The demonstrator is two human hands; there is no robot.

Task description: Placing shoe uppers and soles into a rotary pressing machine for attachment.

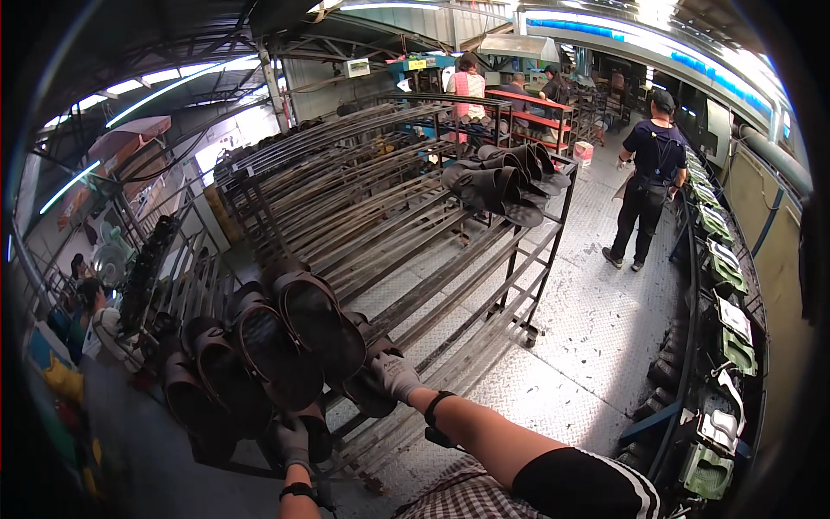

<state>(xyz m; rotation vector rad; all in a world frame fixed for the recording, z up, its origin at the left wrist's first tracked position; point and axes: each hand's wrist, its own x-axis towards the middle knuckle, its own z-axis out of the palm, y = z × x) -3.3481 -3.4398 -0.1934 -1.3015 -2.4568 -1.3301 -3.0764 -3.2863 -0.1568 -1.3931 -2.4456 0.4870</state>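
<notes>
Dark brown slide sandals with broad straps cluster on the near left end of a metal rack. My right hand, in a pale grey glove, has its fingers closed at the strap of a sandal at the right of this cluster. Lower down, my left hand, gloved too, is closed on the edge of another sandal on a lower level. The other sandals partly cover both of these, and some of my left fingers are hidden.
More sandals sit on the rack's far right end. Another person stands in the aisle. Along the right runs a line of green and white moulds. A caster supports the rack. Several people work at the back.
</notes>
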